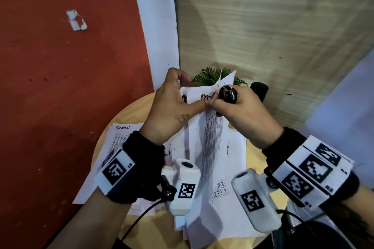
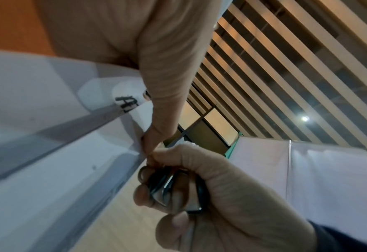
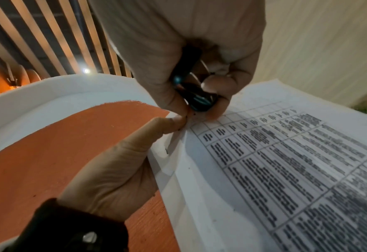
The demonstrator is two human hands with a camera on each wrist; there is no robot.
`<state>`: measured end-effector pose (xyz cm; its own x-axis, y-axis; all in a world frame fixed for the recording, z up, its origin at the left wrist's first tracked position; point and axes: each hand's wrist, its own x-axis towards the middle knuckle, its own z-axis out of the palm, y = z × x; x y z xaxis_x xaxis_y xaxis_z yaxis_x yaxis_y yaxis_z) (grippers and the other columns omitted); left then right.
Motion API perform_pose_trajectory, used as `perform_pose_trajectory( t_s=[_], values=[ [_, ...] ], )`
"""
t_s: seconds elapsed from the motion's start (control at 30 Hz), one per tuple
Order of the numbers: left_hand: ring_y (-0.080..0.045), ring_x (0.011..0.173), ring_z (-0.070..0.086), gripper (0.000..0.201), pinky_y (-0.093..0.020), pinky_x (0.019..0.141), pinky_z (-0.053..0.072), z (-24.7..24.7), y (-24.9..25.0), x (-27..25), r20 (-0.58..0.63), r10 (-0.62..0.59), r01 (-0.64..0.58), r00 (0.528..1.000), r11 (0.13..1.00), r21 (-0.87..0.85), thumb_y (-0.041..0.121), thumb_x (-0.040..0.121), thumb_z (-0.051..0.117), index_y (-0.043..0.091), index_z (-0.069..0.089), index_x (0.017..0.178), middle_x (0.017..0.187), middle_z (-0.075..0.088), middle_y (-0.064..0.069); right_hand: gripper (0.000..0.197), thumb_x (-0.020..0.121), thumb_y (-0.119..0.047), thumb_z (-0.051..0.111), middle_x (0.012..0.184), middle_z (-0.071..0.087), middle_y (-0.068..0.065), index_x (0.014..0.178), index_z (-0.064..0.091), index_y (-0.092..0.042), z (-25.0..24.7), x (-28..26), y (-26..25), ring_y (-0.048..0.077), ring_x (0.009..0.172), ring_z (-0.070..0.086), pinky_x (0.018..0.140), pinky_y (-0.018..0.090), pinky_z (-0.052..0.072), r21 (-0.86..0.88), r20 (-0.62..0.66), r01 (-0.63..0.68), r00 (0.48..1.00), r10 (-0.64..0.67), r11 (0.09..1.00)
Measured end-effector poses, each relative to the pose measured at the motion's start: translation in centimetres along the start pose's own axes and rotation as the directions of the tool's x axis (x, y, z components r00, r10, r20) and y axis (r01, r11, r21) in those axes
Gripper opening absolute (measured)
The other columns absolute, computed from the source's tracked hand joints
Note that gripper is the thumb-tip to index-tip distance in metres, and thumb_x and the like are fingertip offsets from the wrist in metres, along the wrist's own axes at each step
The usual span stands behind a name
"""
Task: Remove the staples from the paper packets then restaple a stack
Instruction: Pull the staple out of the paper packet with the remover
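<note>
The left hand point(image 1: 170, 105) grips the top of a raised paper packet point(image 1: 210, 133), thumb on the printed side and fingers curled behind it, so the fingers are hidden in the head view. The right hand point(image 1: 240, 113) is closed round a black staple remover point(image 1: 228, 94), its thumb tip meeting the left thumb at the packet's upper corner. Whether a staple sits there cannot be made out; in the right wrist view the spot is covered by fingertips point(image 3: 212, 112), and in the left wrist view the remover's metal parts point(image 2: 167, 185) are blurred. The packet's table print is unreadable. More loose sheets point(image 1: 121, 139) lie below on the round wooden table point(image 1: 129, 111), partly hidden by wrists. At the far side a green plant point(image 1: 206, 76) and a dark object point(image 1: 260, 88) are largely screened
</note>
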<state>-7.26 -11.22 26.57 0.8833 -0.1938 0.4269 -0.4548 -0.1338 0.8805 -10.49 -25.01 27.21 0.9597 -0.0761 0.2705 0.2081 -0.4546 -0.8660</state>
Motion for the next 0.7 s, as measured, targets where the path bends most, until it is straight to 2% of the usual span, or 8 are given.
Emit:
perform_pose_trajectory(
  t_s=[0.1, 0.23, 0.3, 0.33, 0.43, 0.53, 0.6, 0.7],
  values=[
    [-0.002, 0.048, 0.037, 0.046, -0.017, 0.045, 0.028, 0.1, 0.2, -0.3, 0.017, 0.074, -0.075, 0.997, 0.992, 0.101, 0.021, 0.061, 0.076, 0.026, 0.036, 0.082, 0.061, 0.039, 0.012, 0.02, 0.078, -0.018, 0.063, 0.06, 0.055, -0.001, 0.06, 0.056, -0.018, -0.1, -0.1, -0.2, 0.019, 0.068, 0.053, 0.069, 0.04, 0.047, -0.04, -0.011, -0.019, 1.0, 0.019, 0.999],
    [-0.006, 0.043, 0.036, 0.042, -0.017, 0.043, 0.024, 0.7, 0.3, -1.2, 0.0, 0.163, -0.156, 0.987, 0.941, 0.301, 0.007, 0.07, 0.071, 0.018, 0.035, 0.09, 0.053, 0.038, 0.011, 0.02, 0.08, -0.014, 0.057, 0.06, 0.055, 0.001, 0.06, 0.055, -0.016, 0.2, -0.1, -0.2, 0.027, 0.073, 0.058, 0.065, 0.033, 0.043, -0.107, -0.007, -0.077, 0.997, 0.077, 0.991],
    [-0.006, 0.047, 0.039, 0.039, -0.023, 0.047, 0.029, 1.0, 0.6, -1.7, -0.044, 0.188, -0.163, 0.981, 0.928, 0.334, 0.015, 0.068, 0.067, 0.017, 0.035, 0.091, 0.054, 0.041, 0.013, 0.016, 0.079, -0.013, 0.055, 0.056, 0.052, 0.003, 0.067, 0.06, -0.003, 0.5, -0.1, -0.3, 0.021, 0.059, 0.054, 0.053, 0.029, 0.042, -0.014, 0.003, -0.132, 0.991, 0.132, 0.991],
    [-0.008, 0.048, 0.04, 0.039, -0.027, 0.049, 0.03, 1.1, 0.7, -1.8, -0.062, 0.193, -0.161, 0.979, 0.927, 0.339, 0.016, 0.067, 0.065, 0.017, 0.034, 0.09, 0.055, 0.041, 0.013, 0.015, 0.081, -0.01, 0.054, 0.055, 0.049, 0.002, 0.073, 0.061, 0.0, 0.6, -0.1, -0.4, 0.015, 0.051, 0.049, 0.044, 0.021, 0.037, 0.067, 0.018, -0.183, 0.983, 0.183, 0.981],
    [-0.014, 0.049, 0.039, 0.044, -0.027, 0.05, 0.03, 1.5, 0.6, -1.9, -0.096, 0.21, -0.163, 0.973, 0.92, 0.355, 0.008, 0.069, 0.069, 0.018, 0.032, 0.091, 0.058, 0.043, 0.012, 0.015, 0.084, -0.005, 0.05, 0.047, 0.048, -0.004, 0.073, 0.059, -0.009, 0.6, 0.0, -0.6, 0.007, 0.04, 0.043, 0.037, 0.013, 0.023, 0.264, 0.094, -0.354, 0.935, 0.341, 0.897],
    [-0.013, 0.051, 0.04, 0.046, -0.024, 0.05, 0.029, 1.9, 0.6, -2.2, -0.102, 0.232, -0.176, 0.967, 0.904, 0.39, 0.005, 0.07, 0.069, 0.02, 0.031, 0.09, 0.06, 0.044, 0.012, 0.025, 0.083, -0.009, 0.05, 0.049, 0.052, -0.008, 0.062, 0.06, -0.019, 0.6, 0.1, -0.7, 0.006, 0.042, 0.047, 0.04, 0.016, 0.024, 0.311, 0.137, -0.448, 0.894, 0.426, 0.838],
    [-0.018, 0.05, 0.042, 0.046, -0.024, 0.048, 0.027, 2.1, 0.4, -2.3, -0.092, 0.258, -0.197, 0.962, 0.883, 0.425, 0.003, 0.068, 0.068, 0.019, 0.031, 0.09, 0.059, 0.045, 0.007, 0.036, 0.083, -0.01, 0.053, 0.049, 0.051, -0.007, 0.049, 0.061, -0.019, 0.8, 0.0, -0.6, 0.006, 0.043, 0.043, 0.042, 0.017, 0.022, 0.301, 0.129, -0.43, 0.903, 0.41, 0.851],
    [-0.025, 0.052, 0.047, 0.048, -0.031, 0.05, 0.027, 1.7, 0.0, -2.1, -0.082, 0.211, -0.158, 0.974, 0.891, 0.425, 0.003, 0.068, 0.07, 0.018, 0.031, 0.092, 0.058, 0.045, 0.005, 0.037, 0.084, -0.003, 0.052, 0.045, 0.046, -0.009, 0.051, 0.054, -0.019, 0.9, -0.4, -0.7, 0.009, 0.046, 0.043, 0.037, 0.012, 0.024, 0.267, 0.045, -0.29, 0.956, 0.289, 0.919]
  ],
)
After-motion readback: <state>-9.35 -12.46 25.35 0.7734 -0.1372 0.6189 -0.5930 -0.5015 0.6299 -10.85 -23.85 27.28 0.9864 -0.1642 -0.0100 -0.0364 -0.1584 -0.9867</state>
